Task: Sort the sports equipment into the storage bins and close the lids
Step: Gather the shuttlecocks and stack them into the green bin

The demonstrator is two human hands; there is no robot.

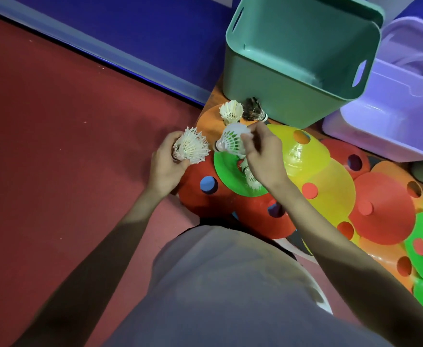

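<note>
The left hand (166, 169) curls its grip around a white feathered shuttlecock (191, 147), perhaps several stacked together, above the red floor (55, 121). The right hand (264, 156) pinches another white feathered shuttlecock (231, 141) at its skirt, just over a flat green plastic disc cone (226, 174). Farther away, one more white shuttlecock (231, 111) stands upright on an orange disc cone (209, 121), and a dark feathered shuttlecock (254, 111) lies beside it, touching the near wall of the open green plastic storage bin (275, 96). To the right is a purple plastic bin (393, 121). Many red, yellow, orange and green disc cones (380, 211) overlap on the floor at right.
</note>
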